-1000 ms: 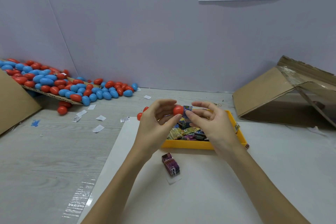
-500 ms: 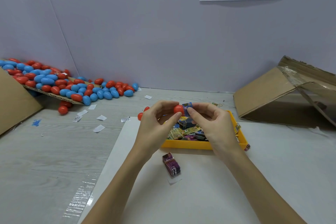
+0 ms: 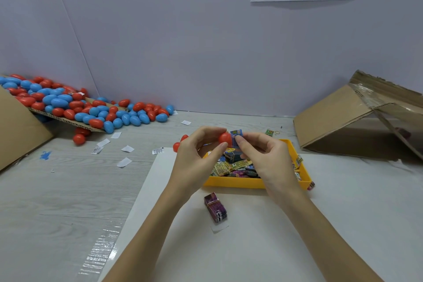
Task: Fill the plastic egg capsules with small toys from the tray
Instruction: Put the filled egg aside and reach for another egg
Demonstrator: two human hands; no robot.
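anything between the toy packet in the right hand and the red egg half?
Nothing visible. The right hand pinches the small toy packet right against the red egg half held by the left hand, above the yellow tray.

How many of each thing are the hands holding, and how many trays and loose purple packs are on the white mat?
Red egg, left hand: 1
Blue packet, right hand: 1
Yellow tray: 1
Purple pack: 1
Total: 4
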